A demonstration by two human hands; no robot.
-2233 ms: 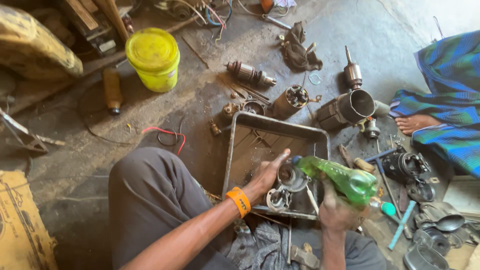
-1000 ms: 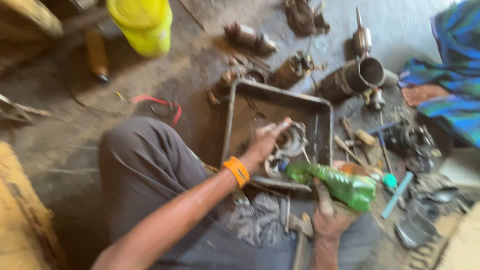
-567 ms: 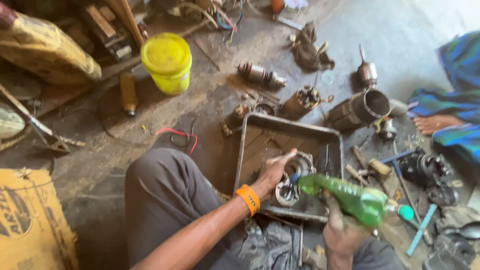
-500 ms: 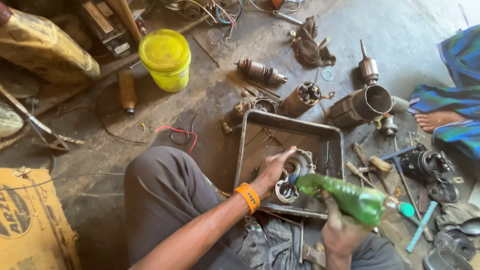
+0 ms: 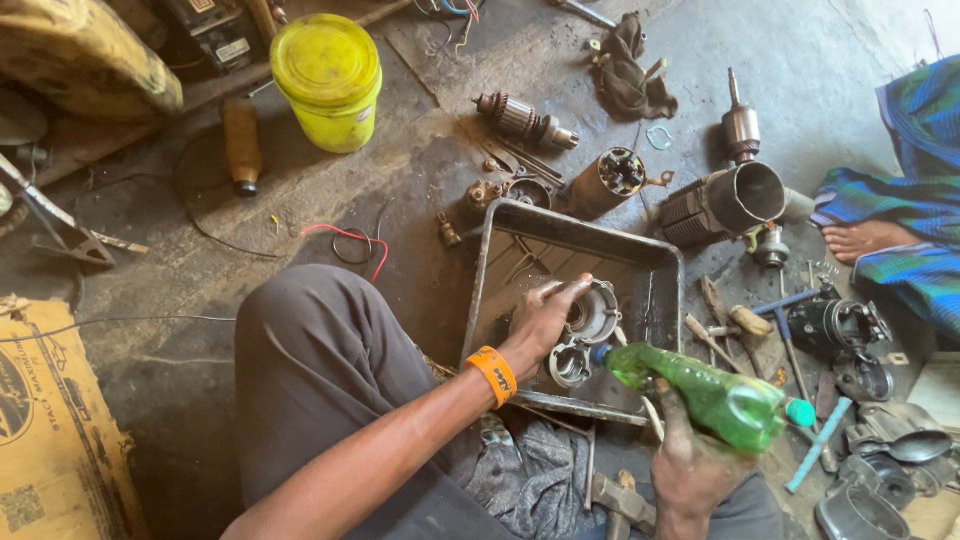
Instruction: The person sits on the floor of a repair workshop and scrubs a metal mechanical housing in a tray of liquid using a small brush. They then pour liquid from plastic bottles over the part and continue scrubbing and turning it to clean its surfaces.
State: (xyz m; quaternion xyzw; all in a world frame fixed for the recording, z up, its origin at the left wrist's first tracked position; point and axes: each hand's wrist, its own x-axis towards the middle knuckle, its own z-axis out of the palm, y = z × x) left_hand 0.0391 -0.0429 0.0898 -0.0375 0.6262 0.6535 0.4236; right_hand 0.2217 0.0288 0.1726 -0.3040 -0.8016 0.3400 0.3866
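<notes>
Gripping a round metal housing inside the grey metal tray, the left hand steadies it; the right hand clasps a tilted green plastic bottle, its mouth just beside a smaller metal part.

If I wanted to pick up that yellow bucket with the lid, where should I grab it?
Probably with both hands around the round sides of the yellow plastic bucket, reaching down from above. It stands upright on the floor with its lid on, no handle shows, and the space beside it looks free.
</notes>
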